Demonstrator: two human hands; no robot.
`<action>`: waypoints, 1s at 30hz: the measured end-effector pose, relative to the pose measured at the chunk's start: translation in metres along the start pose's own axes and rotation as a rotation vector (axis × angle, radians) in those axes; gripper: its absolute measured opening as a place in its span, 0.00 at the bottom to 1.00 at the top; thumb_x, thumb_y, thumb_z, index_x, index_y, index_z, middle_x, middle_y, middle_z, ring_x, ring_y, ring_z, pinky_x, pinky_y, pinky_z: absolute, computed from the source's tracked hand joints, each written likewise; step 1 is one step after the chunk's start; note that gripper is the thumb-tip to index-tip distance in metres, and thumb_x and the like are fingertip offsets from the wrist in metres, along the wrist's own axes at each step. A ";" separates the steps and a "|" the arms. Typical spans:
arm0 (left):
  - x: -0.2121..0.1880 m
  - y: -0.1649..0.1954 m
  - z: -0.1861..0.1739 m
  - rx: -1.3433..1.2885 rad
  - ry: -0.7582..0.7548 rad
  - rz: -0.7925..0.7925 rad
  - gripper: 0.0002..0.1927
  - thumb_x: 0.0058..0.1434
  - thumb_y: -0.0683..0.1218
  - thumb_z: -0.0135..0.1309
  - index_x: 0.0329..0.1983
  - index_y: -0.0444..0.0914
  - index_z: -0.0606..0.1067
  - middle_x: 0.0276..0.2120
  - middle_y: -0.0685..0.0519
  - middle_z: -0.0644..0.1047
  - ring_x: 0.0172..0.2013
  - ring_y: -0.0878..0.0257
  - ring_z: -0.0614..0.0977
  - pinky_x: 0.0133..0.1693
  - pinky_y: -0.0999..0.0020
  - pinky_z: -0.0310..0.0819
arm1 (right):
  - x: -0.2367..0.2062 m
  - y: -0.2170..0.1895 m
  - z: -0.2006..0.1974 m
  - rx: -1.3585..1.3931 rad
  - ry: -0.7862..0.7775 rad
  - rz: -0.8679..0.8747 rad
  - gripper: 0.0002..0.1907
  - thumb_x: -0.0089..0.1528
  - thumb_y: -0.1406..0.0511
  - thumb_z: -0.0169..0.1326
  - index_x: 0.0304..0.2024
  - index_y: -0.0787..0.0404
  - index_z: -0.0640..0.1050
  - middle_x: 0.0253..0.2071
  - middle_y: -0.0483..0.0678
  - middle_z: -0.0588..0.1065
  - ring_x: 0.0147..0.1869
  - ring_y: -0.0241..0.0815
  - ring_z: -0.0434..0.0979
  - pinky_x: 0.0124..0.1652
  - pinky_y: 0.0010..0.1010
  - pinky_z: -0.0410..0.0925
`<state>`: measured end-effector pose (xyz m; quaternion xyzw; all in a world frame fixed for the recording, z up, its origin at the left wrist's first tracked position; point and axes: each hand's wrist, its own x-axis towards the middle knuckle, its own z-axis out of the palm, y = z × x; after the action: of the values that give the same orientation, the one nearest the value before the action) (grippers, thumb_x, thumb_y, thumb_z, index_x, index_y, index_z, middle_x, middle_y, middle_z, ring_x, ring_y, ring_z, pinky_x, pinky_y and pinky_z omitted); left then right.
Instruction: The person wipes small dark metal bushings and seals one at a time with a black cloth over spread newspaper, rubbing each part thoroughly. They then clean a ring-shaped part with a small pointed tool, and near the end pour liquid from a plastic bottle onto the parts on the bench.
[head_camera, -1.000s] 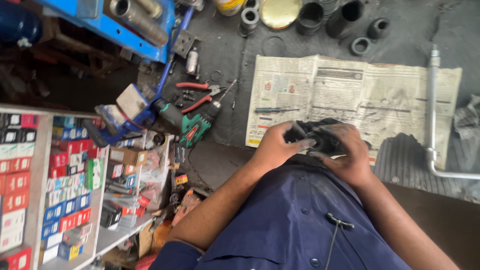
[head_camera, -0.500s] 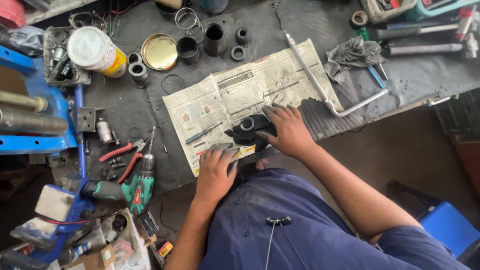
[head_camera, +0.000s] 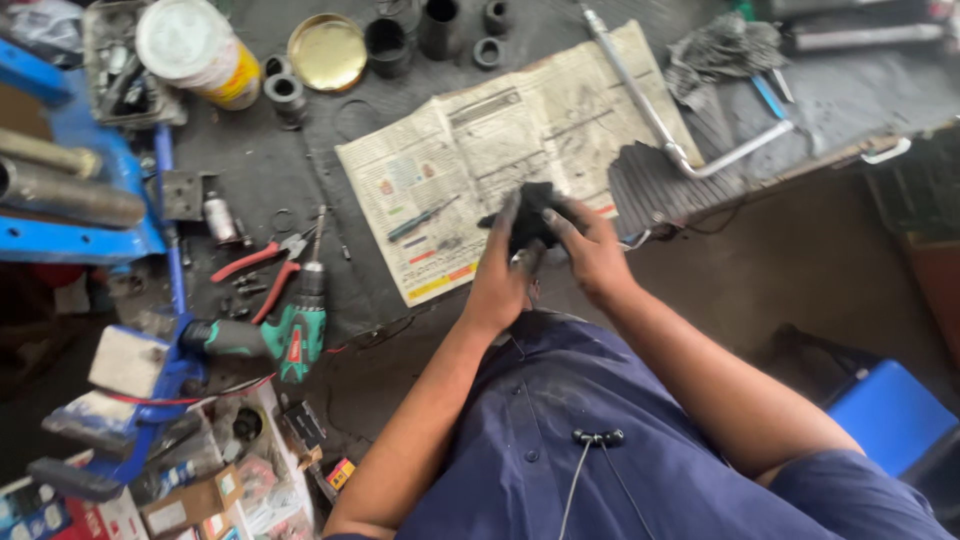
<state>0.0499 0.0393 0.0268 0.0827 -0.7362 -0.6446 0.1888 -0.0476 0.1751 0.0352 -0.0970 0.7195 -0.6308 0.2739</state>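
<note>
Both my hands grip a dark, greasy metal part (head_camera: 528, 218) just above the near edge of a spread newspaper (head_camera: 480, 150) on the grimy workbench. My left hand (head_camera: 502, 282) holds the part from below and the left. My right hand (head_camera: 590, 250) wraps it from the right, fingers over its top. The part's shape is mostly hidden by my fingers. A small screwdriver (head_camera: 420, 218) lies on the newspaper to the left of my hands.
A green power drill (head_camera: 292, 330) and red-handled pliers (head_camera: 255, 268) lie at the left. A white can (head_camera: 195, 50), a brass lid (head_camera: 327, 52) and black rings (head_camera: 440, 30) stand at the back. A long bent metal bar (head_camera: 680, 150) crosses a ribbed mat (head_camera: 655, 190). Blue vise (head_camera: 70, 200) far left.
The view has swung and come closer. My left hand has come up from the bench edge onto the dark part, so both hands now hold it.
</note>
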 end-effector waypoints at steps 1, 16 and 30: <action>0.006 -0.006 0.009 -0.063 0.047 -0.055 0.29 0.72 0.49 0.50 0.72 0.35 0.60 0.68 0.43 0.66 0.67 0.52 0.67 0.65 0.58 0.62 | -0.006 0.001 0.004 0.206 -0.119 0.027 0.33 0.67 0.50 0.49 0.66 0.66 0.71 0.62 0.58 0.73 0.64 0.45 0.73 0.60 0.36 0.65; 0.031 -0.017 -0.059 0.289 0.563 -0.194 0.13 0.72 0.49 0.51 0.48 0.33 0.74 0.40 0.48 0.78 0.41 0.56 0.78 0.46 0.62 0.73 | 0.043 -0.045 -0.176 -0.756 0.246 -0.169 0.21 0.58 0.57 0.63 0.50 0.60 0.82 0.48 0.55 0.79 0.52 0.51 0.78 0.50 0.40 0.70; 0.025 -0.002 -0.032 0.990 0.750 -0.164 0.36 0.59 0.38 0.63 0.70 0.34 0.63 0.66 0.35 0.66 0.68 0.37 0.66 0.69 0.47 0.58 | 0.161 0.024 -0.351 -1.618 0.267 -0.309 0.23 0.59 0.52 0.65 0.39 0.67 0.81 0.47 0.59 0.77 0.53 0.59 0.76 0.50 0.46 0.70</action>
<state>0.0395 0.0001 0.0318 0.4370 -0.8225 -0.1667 0.3236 -0.3579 0.4017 -0.0121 -0.2858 0.9555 0.0444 -0.0576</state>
